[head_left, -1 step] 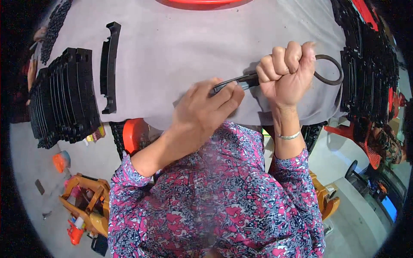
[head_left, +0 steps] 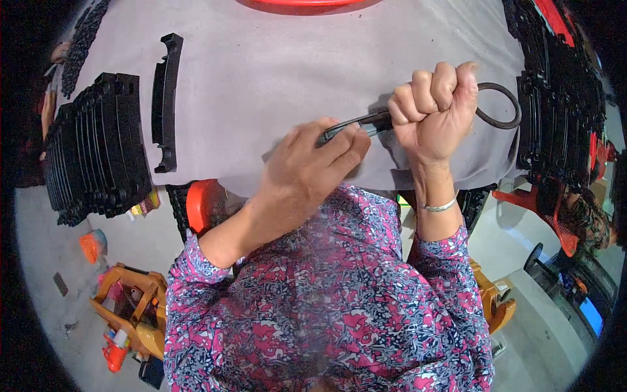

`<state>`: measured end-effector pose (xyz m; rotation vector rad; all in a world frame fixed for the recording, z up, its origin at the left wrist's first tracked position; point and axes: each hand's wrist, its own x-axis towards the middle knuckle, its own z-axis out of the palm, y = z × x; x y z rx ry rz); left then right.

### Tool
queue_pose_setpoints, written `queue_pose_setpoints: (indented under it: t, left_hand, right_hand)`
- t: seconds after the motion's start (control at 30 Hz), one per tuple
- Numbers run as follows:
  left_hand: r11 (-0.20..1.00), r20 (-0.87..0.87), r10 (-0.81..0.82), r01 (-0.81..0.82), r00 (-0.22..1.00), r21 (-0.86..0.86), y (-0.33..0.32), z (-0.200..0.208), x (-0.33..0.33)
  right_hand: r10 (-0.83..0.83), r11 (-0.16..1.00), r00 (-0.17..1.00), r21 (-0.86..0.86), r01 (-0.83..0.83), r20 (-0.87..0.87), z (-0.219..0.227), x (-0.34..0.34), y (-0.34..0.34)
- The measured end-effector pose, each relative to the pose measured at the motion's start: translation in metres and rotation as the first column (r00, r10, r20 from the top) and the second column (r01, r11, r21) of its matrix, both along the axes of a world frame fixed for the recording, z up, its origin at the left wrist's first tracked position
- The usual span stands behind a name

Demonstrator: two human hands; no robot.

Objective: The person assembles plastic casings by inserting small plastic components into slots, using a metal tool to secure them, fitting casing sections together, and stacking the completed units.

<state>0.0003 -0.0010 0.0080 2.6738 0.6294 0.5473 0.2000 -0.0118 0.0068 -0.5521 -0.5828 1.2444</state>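
The right hand (head_left: 434, 108) was clenched around a dark looped tool (head_left: 501, 124), the ring jutting out past the fist; the left hand (head_left: 313, 157) pinched a slim dark piece (head_left: 334, 132) at the tool's other end, over the grey cloth (head_left: 274, 72), much of it hidden by fingers. I judged the tool stiff, fairly heavy, hardly fragile, best gripped by its handle; the piece seemed light, perhaps slippery, best steadied near its end. Leftward lay one black strip (head_left: 168, 104), then a black stack (head_left: 98, 144)

Smooth ring handle (head_left: 517, 110), matt cloth (head_left: 281, 78)
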Motion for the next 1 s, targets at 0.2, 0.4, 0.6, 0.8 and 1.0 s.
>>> queue_pose_setpoints:
  t: [0.2, 0.4, 0.6, 0.8, 1.0]
  left_hand:
    - [1.000, -0.012, -0.008, 0.008, 1.000, 0.023, 0.000, -0.003, -0.001]
    - [1.000, -0.036, 0.000, 0.000, 0.999, 0.013, 0.000, 0.000, -0.001]
    - [0.992, -0.007, 0.023, -0.022, 1.000, 0.121, -0.002, -0.014, -0.001]
    - [0.991, 0.135, 0.019, -0.036, 0.991, 0.126, 0.004, -0.014, 0.001]
    - [0.991, 0.133, -0.034, 0.016, 0.991, 0.131, 0.022, -0.008, -0.010]
  right_hand:
    - [-0.025, 0.999, 0.998, -0.037, 0.023, -0.061, -0.002, 0.000, 0.003]
    - [-0.047, 0.997, 0.998, -0.069, 0.045, -0.029, -0.002, -0.003, 0.003]
    - [-0.062, 0.994, 0.991, -0.102, 0.050, -0.121, -0.001, -0.003, 0.005]
    - [0.058, 0.951, 0.944, -0.305, 0.046, 0.324, 0.037, 0.030, 0.000]
    - [-0.020, 1.000, -0.406, 0.021, 0.000, 0.914, 0.007, 0.049, -0.015]
